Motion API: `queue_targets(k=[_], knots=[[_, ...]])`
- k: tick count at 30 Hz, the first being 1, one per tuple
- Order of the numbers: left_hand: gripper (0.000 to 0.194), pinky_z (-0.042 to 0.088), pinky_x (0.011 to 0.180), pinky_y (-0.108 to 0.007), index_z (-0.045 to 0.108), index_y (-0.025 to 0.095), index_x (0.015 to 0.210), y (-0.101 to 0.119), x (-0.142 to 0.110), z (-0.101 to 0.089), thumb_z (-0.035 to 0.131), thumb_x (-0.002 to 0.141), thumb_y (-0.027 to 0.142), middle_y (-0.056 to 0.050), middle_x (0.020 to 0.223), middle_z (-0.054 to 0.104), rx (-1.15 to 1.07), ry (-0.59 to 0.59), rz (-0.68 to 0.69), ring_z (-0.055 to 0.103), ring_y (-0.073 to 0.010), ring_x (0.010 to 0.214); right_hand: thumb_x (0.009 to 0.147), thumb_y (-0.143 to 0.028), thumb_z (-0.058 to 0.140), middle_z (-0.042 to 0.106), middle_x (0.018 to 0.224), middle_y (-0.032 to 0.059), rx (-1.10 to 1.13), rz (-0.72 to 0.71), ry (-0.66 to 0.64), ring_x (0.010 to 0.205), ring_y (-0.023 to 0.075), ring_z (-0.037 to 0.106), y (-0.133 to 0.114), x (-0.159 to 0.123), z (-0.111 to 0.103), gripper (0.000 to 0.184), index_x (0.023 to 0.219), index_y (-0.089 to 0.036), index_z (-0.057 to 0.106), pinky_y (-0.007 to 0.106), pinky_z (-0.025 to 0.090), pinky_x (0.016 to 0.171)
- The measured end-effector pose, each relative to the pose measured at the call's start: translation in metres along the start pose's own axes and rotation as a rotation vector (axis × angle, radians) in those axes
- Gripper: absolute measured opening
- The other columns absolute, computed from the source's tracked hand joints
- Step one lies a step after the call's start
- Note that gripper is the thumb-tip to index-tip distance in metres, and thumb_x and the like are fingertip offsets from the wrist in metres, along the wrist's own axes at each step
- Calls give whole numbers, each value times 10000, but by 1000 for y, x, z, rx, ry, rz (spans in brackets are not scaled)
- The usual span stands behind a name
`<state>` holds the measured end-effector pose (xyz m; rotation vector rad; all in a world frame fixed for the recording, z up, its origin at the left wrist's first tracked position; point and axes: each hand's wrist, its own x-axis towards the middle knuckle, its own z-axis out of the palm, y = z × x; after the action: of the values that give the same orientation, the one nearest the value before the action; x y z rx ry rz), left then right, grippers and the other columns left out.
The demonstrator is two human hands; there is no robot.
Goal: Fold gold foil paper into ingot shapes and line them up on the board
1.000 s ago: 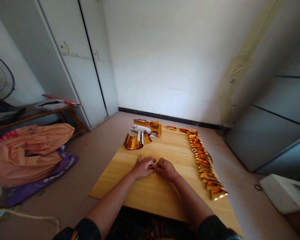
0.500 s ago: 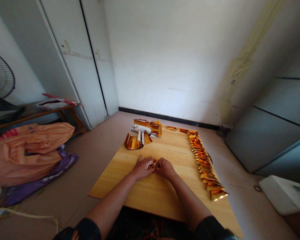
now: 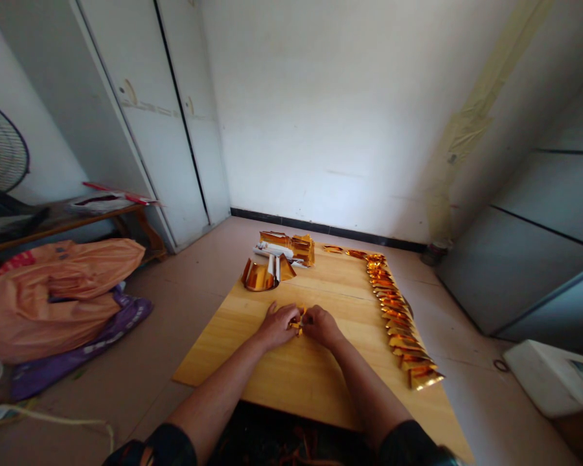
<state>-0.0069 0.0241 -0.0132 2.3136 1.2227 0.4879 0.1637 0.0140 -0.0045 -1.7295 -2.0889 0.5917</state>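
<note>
Near the middle of the wooden board (image 3: 272,382), my left hand (image 3: 277,325) and my right hand (image 3: 322,325) meet with curled fingers around a small piece of gold foil paper (image 3: 297,327). Both hands are closed on it, and much of the piece is hidden by the fingers. Beyond my left hand lies a curled stack of gold foil sheets (image 3: 260,276) with white undersides. To the right of my right hand, a long row of folded gold foil pieces (image 3: 401,330) overlaps along the board's right side.
More gold foil sheets (image 3: 304,247) lie at the board's far left corner. An orange cloth bundle (image 3: 53,291) and a purple bag (image 3: 82,353) are on the floor at left. A white box (image 3: 554,375) stands at right, and a white wall (image 3: 320,129) is ahead.
My right fingers have drawn slightly away from the left ones, and more of the gold foil paper shows between them. The stacks and the row stay where they were.
</note>
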Motion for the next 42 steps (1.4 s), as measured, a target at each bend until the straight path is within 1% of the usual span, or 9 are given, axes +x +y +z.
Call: queue_targets(k=[6, 11, 17, 20, 23, 27, 34, 38, 42], knots=[[150, 135, 1089, -482, 490, 241, 878, -1, 0, 2, 558, 748, 207, 16, 1142, 619, -4, 14, -13, 519, -189, 1114, 681, -43, 580, 603, 803, 16, 47, -19, 57, 756, 117, 545, 12, 2, 4, 160, 747, -177, 637, 191, 392, 678], [153, 157, 1083, -470, 476, 238, 875, 2, 0, 0, 552, 745, 209, 17, 1070, 635, -5, 9, -30, 546, -177, 1048, 665, -134, 655, 579, 830, 4, 35, -10, 76, 727, 115, 531, 12, 0, 10, 149, 801, -189, 630, 194, 376, 636], [149, 152, 1085, -482, 472, 235, 867, 1, 1, 1, 558, 746, 227, 23, 1055, 637, -23, 22, -27, 548, -179, 1057, 687, -67, 591, 566, 814, 10, 19, 16, 114, 713, 104, 520, 11, 0, 11, 148, 785, -176, 617, 189, 355, 621], [158, 158, 1085, -485, 478, 237, 876, 2, 1, 1, 563, 744, 229, 17, 1080, 636, -14, 17, -37, 546, -188, 1069, 710, -163, 629, 556, 811, 5, -4, 45, 118, 686, 103, 515, 8, -1, 12, 85, 792, -180, 613, 194, 333, 586], [173, 162, 1086, -488, 487, 242, 897, 3, 1, 0, 567, 743, 234, 13, 1083, 638, -13, 18, -48, 545, -194, 1072, 709, -242, 659, 549, 831, 5, -57, 95, 109, 663, 103, 511, 2, -1, 12, 126, 811, -187, 609, 203, 304, 554], [176, 152, 1091, -493, 506, 244, 917, 2, 0, 1, 563, 751, 230, 15, 1053, 646, -11, 21, -41, 557, -189, 1048, 725, -190, 620, 550, 806, 4, -39, 128, 145, 640, 99, 502, -1, 0, 11, 44, 761, -187, 595, 203, 302, 545], [112, 143, 1079, -538, 579, 271, 900, 5, -1, 9, 547, 799, 235, 24, 1268, 579, 38, 27, -11, 443, -229, 1239, 708, -73, 529, 576, 754, 13, 199, -66, 309, 711, 129, 550, 11, -17, 10, 131, 690, -187, 591, 210, 404, 656], [97, 185, 1068, -522, 609, 278, 881, 15, -5, 16, 550, 816, 236, 22, 1312, 558, 88, 100, -45, 422, -241, 1263, 711, -44, 483, 623, 783, 15, 200, -145, 206, 753, 140, 576, 12, -37, 9, 221, 750, -198, 637, 225, 419, 707], [118, 270, 1019, -471, 623, 283, 901, 22, -8, 17, 545, 821, 242, 15, 1321, 555, 117, 146, -57, 448, -231, 1230, 771, -66, 492, 635, 803, 42, -13, -177, 156, 797, 167, 558, 3, -48, 10, 209, 772, -197, 655, 259, 397, 738]])
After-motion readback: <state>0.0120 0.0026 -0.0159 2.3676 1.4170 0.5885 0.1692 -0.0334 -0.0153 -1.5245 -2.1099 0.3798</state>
